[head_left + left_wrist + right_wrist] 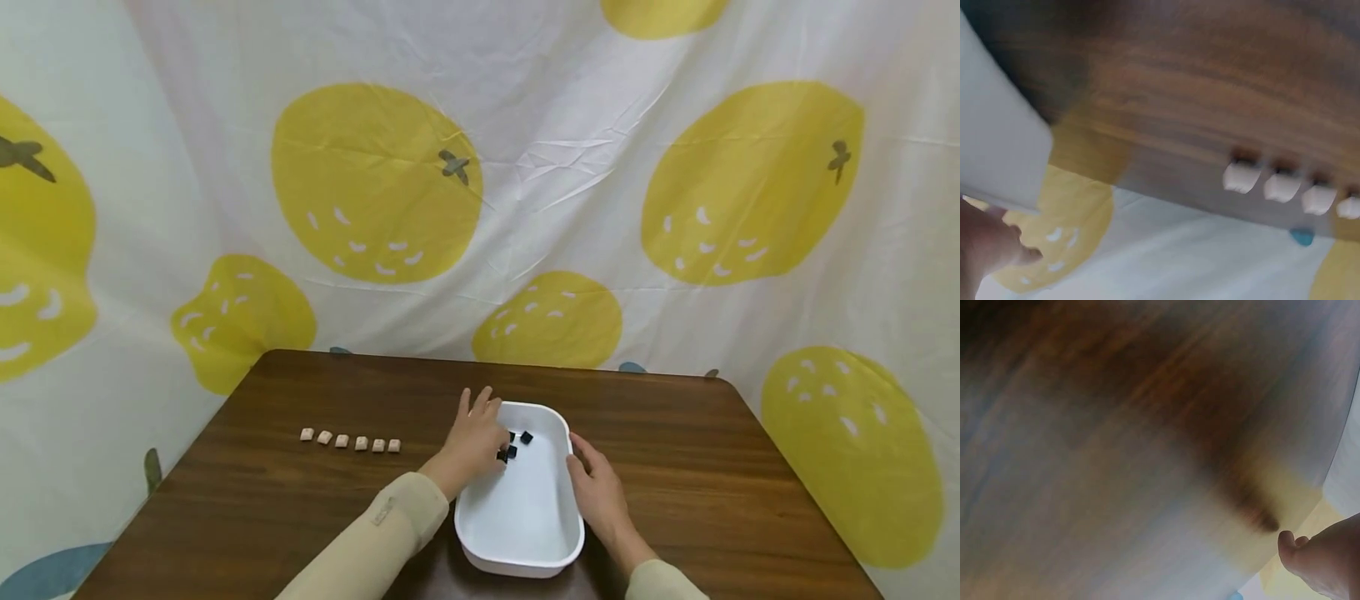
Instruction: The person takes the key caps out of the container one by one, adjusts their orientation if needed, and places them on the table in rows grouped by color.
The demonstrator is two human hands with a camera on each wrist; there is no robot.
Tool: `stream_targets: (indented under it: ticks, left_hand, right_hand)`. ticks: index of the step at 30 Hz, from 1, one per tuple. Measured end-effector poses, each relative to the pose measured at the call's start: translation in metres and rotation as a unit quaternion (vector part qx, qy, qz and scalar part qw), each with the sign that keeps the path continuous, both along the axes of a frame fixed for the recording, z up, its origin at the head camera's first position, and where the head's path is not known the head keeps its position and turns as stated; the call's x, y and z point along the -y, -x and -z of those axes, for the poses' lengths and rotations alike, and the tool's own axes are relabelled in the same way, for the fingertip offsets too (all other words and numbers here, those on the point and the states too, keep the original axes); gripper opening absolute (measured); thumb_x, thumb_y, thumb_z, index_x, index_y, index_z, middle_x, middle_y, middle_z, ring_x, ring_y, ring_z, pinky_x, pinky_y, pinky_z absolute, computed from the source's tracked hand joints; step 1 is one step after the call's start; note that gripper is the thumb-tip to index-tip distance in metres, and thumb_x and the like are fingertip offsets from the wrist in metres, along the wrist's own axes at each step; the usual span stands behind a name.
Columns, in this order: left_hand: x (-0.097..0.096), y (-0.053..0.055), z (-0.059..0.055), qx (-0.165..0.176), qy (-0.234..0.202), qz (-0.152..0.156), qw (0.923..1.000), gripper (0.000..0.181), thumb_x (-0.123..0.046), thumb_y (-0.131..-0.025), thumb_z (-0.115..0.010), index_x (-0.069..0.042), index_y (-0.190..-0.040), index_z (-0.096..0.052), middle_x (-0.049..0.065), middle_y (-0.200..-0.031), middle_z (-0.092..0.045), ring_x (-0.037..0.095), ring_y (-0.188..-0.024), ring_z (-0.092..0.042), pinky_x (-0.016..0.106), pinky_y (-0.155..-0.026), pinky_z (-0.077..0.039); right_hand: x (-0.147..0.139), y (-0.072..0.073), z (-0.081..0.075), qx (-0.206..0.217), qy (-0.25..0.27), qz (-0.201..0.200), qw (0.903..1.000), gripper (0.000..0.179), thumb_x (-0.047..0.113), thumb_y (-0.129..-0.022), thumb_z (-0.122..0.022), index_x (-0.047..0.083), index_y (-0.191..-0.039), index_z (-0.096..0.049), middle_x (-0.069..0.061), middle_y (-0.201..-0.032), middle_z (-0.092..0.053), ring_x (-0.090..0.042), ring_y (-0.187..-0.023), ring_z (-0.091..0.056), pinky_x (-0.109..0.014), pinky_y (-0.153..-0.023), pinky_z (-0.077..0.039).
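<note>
A: Tray?
B: Head view: white tray [525, 517] on the bench [712, 467], well in from its left and right edges. Black pieces [527, 437], at least four, toward the tray's far left corner.
A: Left hand [468, 446]?
B: Over the tray's left rim, thumb and finger at a black piece. Cannot tell if the grip pinches it. Left wrist view gives only part of that hand, plus the tray's outer wall; black pieces show in head view alone.
A: Right hand [600, 493]?
B: Grip spread, fingers straight against the tray's right rim. Right wrist view: mostly blurred bench.
A: Leftward?
B: Six beige blocks [362, 443] in a row, between tray and bench's left edge. Left wrist view catches four.
</note>
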State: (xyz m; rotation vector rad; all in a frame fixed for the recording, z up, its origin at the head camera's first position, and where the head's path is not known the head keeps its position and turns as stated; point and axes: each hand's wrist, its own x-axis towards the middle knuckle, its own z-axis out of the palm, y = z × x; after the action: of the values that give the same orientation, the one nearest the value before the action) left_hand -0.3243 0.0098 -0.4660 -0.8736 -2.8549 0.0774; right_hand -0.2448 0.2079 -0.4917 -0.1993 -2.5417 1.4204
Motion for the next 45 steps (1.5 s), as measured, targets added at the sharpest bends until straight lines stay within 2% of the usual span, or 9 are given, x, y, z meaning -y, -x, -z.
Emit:
stream_targets:
  ticks: [4, 8, 13, 19, 23, 25, 34, 41, 45]
  left_hand:
    - [-0.002, -0.006, -0.005, -0.008, 0.056, 0.045, 0.9974, 0.022, -0.049, -0.078, -0.08, -0.035, -0.094, -0.077, 0.011, -0.157, -0.035, 0.034, -0.15, -0.013, 0.058, -0.118, -0.006]
    - [-0.001, -0.009, -0.005, -0.01, 0.09, 0.057, 0.9943, 0.029, -0.053, -0.08, -0.077, -0.037, -0.104, -0.077, 0.01, -0.161, -0.027, 0.032, -0.151, -0.009, 0.056, -0.119, -0.006]
    - [0.003, -0.008, -0.003, 0.008, 0.087, 0.052, 0.9949, 0.026, -0.053, -0.085, -0.072, -0.036, -0.104, -0.077, 0.009, -0.162, -0.026, 0.031, -0.151, -0.007, 0.055, -0.119, -0.006]
    - [0.0, -0.008, 0.001, -0.022, 0.109, 0.077, 0.9909, 0.026, -0.051, -0.086, -0.071, -0.035, -0.106, -0.076, 0.009, -0.158, -0.032, 0.032, -0.15, -0.012, 0.054, -0.119, -0.01]
    - [-0.004, -0.008, 0.003, -0.053, 0.098, 0.095, 0.9893, 0.022, -0.048, -0.081, -0.077, -0.03, -0.093, -0.076, 0.009, -0.143, -0.049, 0.033, -0.145, -0.028, 0.054, -0.118, -0.017]
    - [-0.004, -0.008, 0.004, -0.048, 0.079, 0.096, 0.9911, 0.021, -0.047, -0.079, -0.08, -0.03, -0.086, -0.073, 0.007, -0.135, -0.054, 0.031, -0.142, -0.033, 0.053, -0.118, -0.018]
    - [0.002, -0.002, 0.005, -0.002, 0.053, 0.087, 0.9948, 0.017, -0.048, -0.088, -0.072, -0.037, -0.1, -0.078, 0.007, -0.148, -0.046, 0.032, -0.147, -0.024, 0.055, -0.118, -0.013]
    - [0.001, -0.002, 0.002, -0.021, 0.03, 0.11, 0.9932, 0.014, -0.042, -0.076, -0.083, -0.033, -0.08, -0.073, 0.004, -0.126, -0.058, 0.029, -0.136, -0.037, 0.056, -0.116, -0.018]
    - [0.003, -0.003, -0.001, -0.008, 0.025, 0.103, 0.9943, 0.02, -0.046, -0.075, -0.084, -0.032, -0.08, -0.07, 0.004, -0.127, -0.058, 0.027, -0.135, -0.038, 0.056, -0.116, -0.019]
  right_hand:
    - [0.0, 0.0, 0.0, -0.001, 0.001, 0.003, 1.0, 0.043, 0.02, -0.103, -0.05, 0.006, -0.144, -0.051, -0.026, -0.144, -0.046, -0.043, -0.135, -0.041, -0.058, -0.109, -0.034]
    - [0.001, 0.0, -0.001, -0.007, -0.002, 0.004, 1.0, 0.043, 0.021, -0.102, -0.05, 0.006, -0.143, -0.053, -0.026, -0.144, -0.047, -0.042, -0.134, -0.043, -0.057, -0.108, -0.035]
    - [0.002, 0.0, 0.0, -0.013, -0.007, 0.005, 0.9999, 0.043, 0.021, -0.102, -0.05, 0.006, -0.142, -0.053, -0.026, -0.143, -0.048, -0.043, -0.133, -0.044, -0.057, -0.108, -0.035]
    - [0.002, -0.002, 0.0, -0.009, -0.01, 0.006, 0.9999, 0.043, 0.021, -0.102, -0.05, 0.006, -0.142, -0.053, -0.026, -0.143, -0.048, -0.043, -0.132, -0.045, -0.057, -0.107, -0.035]
    - [0.003, -0.003, 0.0, -0.008, -0.011, 0.007, 0.9999, 0.043, 0.02, -0.102, -0.05, 0.006, -0.142, -0.053, -0.026, -0.142, -0.049, -0.043, -0.132, -0.045, -0.057, -0.107, -0.036]
    - [0.003, -0.004, 0.0, -0.009, -0.011, 0.007, 0.9999, 0.043, 0.019, -0.102, -0.05, 0.006, -0.142, -0.053, -0.026, -0.143, -0.048, -0.043, -0.132, -0.045, -0.057, -0.107, -0.036]
    - [0.003, -0.003, -0.001, -0.016, -0.014, 0.009, 0.9997, 0.042, 0.02, -0.102, -0.051, 0.005, -0.142, -0.053, -0.026, -0.142, -0.05, -0.042, -0.131, -0.045, -0.057, -0.107, -0.036]
    - [0.003, -0.002, -0.002, -0.014, -0.017, 0.008, 0.9997, 0.043, 0.02, -0.102, -0.051, 0.005, -0.142, -0.053, -0.027, -0.141, -0.05, -0.043, -0.13, -0.046, -0.057, -0.106, -0.036]
    - [0.002, -0.002, -0.003, -0.016, -0.018, 0.008, 0.9997, 0.042, 0.019, -0.102, -0.051, 0.005, -0.142, -0.053, -0.027, -0.141, -0.05, -0.043, -0.131, -0.046, -0.057, -0.107, -0.036]
